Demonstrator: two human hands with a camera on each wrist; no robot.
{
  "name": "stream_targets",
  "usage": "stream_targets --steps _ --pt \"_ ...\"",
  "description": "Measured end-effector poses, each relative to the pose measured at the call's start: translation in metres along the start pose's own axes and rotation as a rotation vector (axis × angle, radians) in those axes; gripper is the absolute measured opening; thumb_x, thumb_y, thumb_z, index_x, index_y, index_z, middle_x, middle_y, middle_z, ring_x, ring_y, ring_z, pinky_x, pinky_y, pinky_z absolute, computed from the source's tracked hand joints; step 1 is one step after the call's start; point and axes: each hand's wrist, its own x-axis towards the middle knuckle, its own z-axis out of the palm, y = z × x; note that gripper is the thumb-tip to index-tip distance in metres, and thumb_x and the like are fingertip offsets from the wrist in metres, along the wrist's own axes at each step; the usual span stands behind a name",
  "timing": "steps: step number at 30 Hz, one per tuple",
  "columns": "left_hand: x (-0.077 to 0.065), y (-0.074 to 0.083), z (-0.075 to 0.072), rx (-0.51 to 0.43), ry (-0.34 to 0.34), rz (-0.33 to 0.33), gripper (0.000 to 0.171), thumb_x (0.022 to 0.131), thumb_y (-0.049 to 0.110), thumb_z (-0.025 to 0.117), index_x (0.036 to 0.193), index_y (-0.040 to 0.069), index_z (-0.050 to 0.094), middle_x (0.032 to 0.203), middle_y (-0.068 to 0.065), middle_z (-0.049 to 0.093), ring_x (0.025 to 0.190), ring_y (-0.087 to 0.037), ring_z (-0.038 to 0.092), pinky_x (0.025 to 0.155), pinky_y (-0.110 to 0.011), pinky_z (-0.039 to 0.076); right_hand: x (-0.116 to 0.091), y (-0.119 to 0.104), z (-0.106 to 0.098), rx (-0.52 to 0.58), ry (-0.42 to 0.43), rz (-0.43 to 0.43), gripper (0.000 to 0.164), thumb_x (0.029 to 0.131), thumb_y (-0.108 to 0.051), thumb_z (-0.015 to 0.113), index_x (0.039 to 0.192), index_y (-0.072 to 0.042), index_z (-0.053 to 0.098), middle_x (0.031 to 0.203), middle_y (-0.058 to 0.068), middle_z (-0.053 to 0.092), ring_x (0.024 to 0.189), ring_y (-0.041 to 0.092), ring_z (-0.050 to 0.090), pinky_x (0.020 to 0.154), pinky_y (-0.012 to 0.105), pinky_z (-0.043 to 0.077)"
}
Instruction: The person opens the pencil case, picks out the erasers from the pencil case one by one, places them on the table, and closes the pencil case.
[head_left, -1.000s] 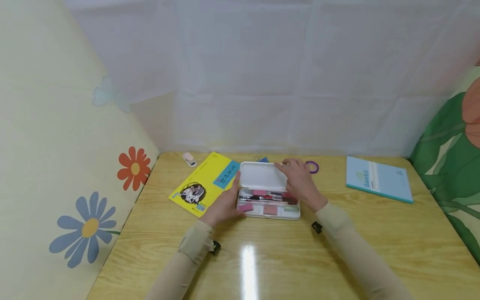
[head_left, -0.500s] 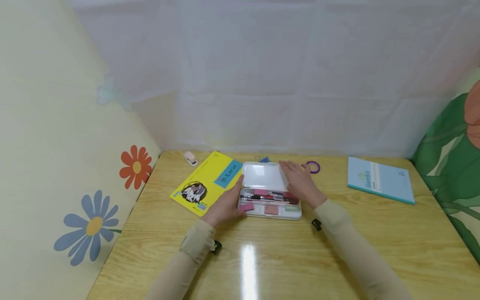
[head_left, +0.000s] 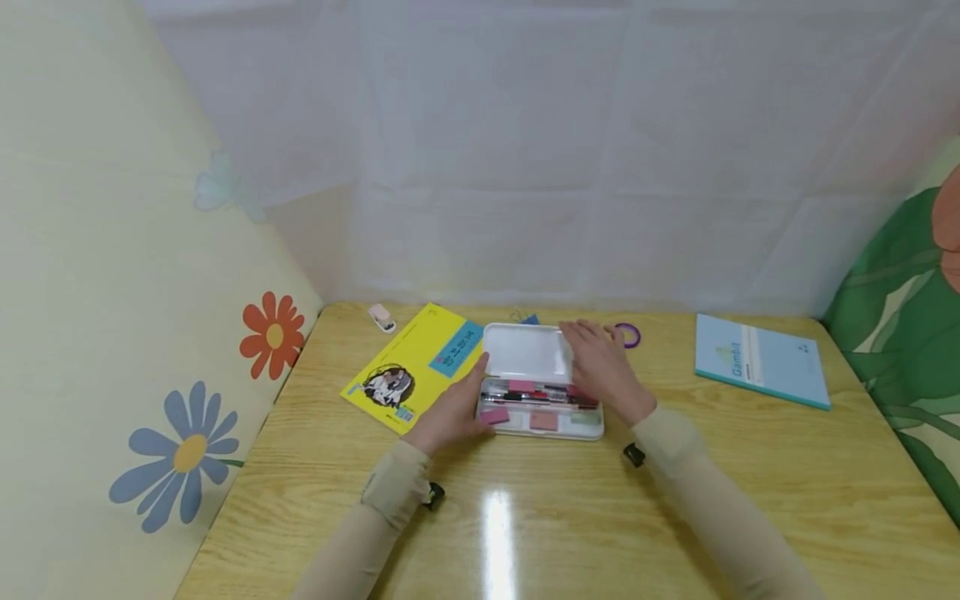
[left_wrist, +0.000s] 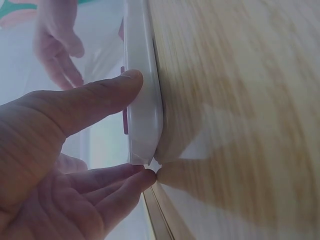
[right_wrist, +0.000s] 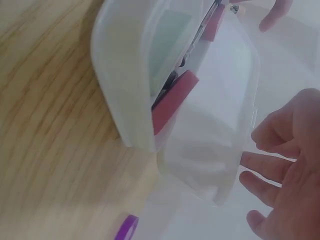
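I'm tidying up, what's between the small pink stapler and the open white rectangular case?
A flat yellow booklet and some bare wooden table, in the head view.

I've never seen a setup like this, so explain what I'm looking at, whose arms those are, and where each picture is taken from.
There's no machine here, just a person working bare-handed. The wide picture comes from a camera on their head, looking down; the two close-ups come from cameras on each wrist.

On the wooden table, the left hand holds the end of an open white pencil case. The right hand has its fingers at the edge of the lid. Inside are pens and small coloured blocks.

Around it lie a yellow book, a pink stapler, a blue clip, a purple ring and a light-blue notebook.
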Motion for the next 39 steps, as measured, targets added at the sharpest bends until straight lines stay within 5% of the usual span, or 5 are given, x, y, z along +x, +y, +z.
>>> stream_targets --steps 7,11,17,28,39 --pt "0.000 -0.001 0.001 0.011 0.002 -0.001 0.119 0.079 0.014 0.088 0.164 0.008 0.005 0.167 -0.017 0.027 0.146 -0.037 0.043 0.122 -0.047 0.037 -0.005 -0.015 -0.005 0.021 0.172 -0.072 0.036 0.091 -0.010 0.060 0.125 -0.007 0.070 0.126 0.013 0.072 0.117 0.033 0.064 0.100 0.054 0.050" --pt "0.000 -0.001 0.001 0.014 0.000 -0.014 0.118 0.080 0.016 0.087 0.164 0.009 0.005 0.167 -0.016 0.027 0.146 -0.035 0.043 0.122 -0.047 0.038 -0.001 -0.029 -0.006 0.103 0.052 -0.068 0.020 0.093 -0.019 0.067 0.108 -0.009 0.076 0.100 0.007 0.078 0.090 0.026 0.070 0.077 0.041 0.059" --pt "-0.001 -0.002 0.001 0.003 0.002 -0.017 0.117 0.080 0.015 0.087 0.164 0.009 0.006 0.168 -0.016 0.027 0.147 -0.035 0.042 0.122 -0.047 0.037 0.007 -0.046 0.004 0.128 -0.200 -0.004 0.025 0.091 -0.027 0.074 0.109 -0.010 0.077 0.099 0.005 0.076 0.091 0.022 0.068 0.080 0.037 0.059" --pt "0.000 -0.001 0.002 -0.003 0.015 0.002 0.116 0.079 0.014 0.086 0.164 0.009 0.007 0.163 -0.020 0.036 0.141 -0.035 0.048 0.120 -0.046 0.041 0.011 -0.053 0.024 0.061 -0.199 0.018 0.012 0.086 -0.023 0.079 0.087 -0.012 0.075 0.083 0.002 0.070 0.076 0.018 0.061 0.067 0.032 0.054" --pt "0.000 -0.002 0.000 0.016 0.006 0.012 0.115 0.080 0.015 0.086 0.164 0.007 0.007 0.166 -0.018 0.029 0.144 -0.034 0.045 0.121 -0.046 0.040 0.013 -0.057 0.022 0.057 -0.216 0.012 0.015 0.086 -0.019 0.079 0.080 -0.013 0.068 0.076 0.000 0.066 0.071 0.017 0.058 0.063 0.030 0.052"
